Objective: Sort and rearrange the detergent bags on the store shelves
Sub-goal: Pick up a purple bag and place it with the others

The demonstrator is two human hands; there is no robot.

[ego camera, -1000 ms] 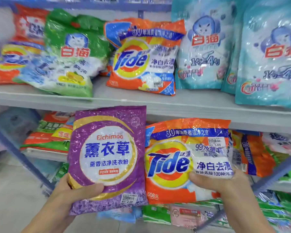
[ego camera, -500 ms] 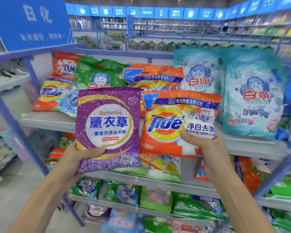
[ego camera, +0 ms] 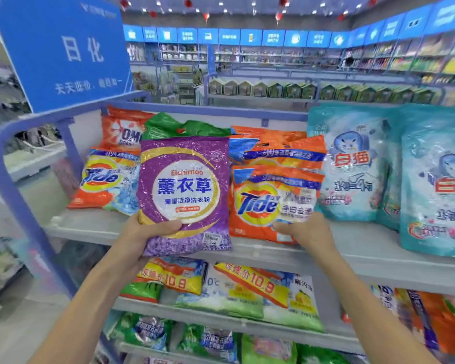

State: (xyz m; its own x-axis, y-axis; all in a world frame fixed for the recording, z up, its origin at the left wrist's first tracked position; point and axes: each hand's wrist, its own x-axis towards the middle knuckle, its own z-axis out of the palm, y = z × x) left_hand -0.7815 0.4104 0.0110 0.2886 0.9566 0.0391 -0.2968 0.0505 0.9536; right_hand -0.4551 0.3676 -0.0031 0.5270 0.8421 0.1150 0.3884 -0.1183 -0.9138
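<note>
My left hand (ego camera: 145, 229) grips the lower left corner of a purple lavender detergent bag (ego camera: 185, 190), held upright in front of the top shelf (ego camera: 95, 227). My right hand (ego camera: 304, 231) holds the lower right corner of an orange Tide bag (ego camera: 268, 203), which rests on the top shelf against another orange Tide bag (ego camera: 279, 151) behind it. A green bag (ego camera: 184, 128) is mostly hidden behind the purple one. Another Tide bag (ego camera: 108, 179) and an orange OMO bag (ego camera: 124, 132) lie to the left.
Tall teal cat-logo bags (ego camera: 352, 164) stand on the top shelf's right side. Lower shelves (ego camera: 221, 321) hold green and orange detergent bags. A blue sign (ego camera: 63, 51) rises at the upper left above the blue shelf frame (ego camera: 16, 179). Store aisles fill the background.
Both hands have risen from the lower shelf level to the top shelf. The Tide bag in my right hand now rests on the top shelf in front of the other Tide bag.
</note>
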